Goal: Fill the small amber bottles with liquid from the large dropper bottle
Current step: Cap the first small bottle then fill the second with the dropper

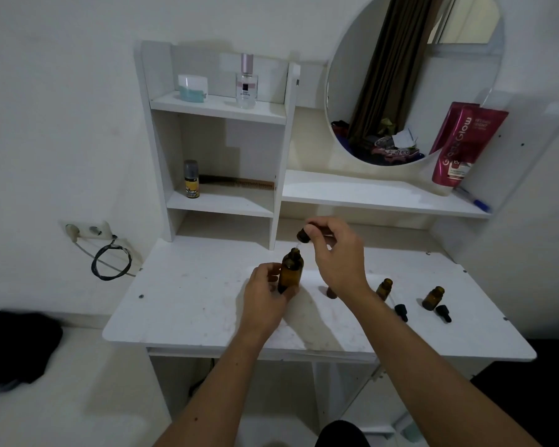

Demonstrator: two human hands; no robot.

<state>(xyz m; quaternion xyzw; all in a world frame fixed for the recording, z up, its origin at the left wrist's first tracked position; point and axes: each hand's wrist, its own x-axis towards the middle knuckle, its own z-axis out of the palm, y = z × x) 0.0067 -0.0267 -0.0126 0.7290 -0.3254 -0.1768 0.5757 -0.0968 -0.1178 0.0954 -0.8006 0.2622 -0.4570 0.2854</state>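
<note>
The large amber glass dropper bottle point(290, 271) stands upright and uncapped on the white tabletop point(191, 304), gripped around its lower body by the left hand point(265, 295), whose fingers curl closed about the glass. Just above and slightly right of the bottle's open neck, the right hand point(336, 253) pinches the black rubber dropper cap point(303, 235) between thumb and fingertips, the remaining fingers loosely bent; the thin clear pipette point(297, 246) slants down from the cap toward the mouth of the bottle, its tip close to the rim, though whether it touches cannot be told. Beneath the right wrist, a small amber glass bottle point(331, 291) is mostly hidden by the forearm. To the right of that wrist stands a second small amber bottle point(384, 288), open, with a small black dropper cap point(401, 311) lying on its side just in front of it. Farther right again stands a third small amber bottle point(433, 298), also open, and another black dropper cap point(443, 312) lies beside its base. Beyond the hands rises a white shelf unit point(220, 108) holding a clear perfume bottle with a pink cap point(246, 82), a pale blue jar point(192, 88), a small yellow-labelled spray can point(191, 179) and a brown comb point(239, 182). Up and right of the right hand hangs a round mirror point(413, 75), with a pink lotion tube point(462, 146) leaning beside it.
</note>
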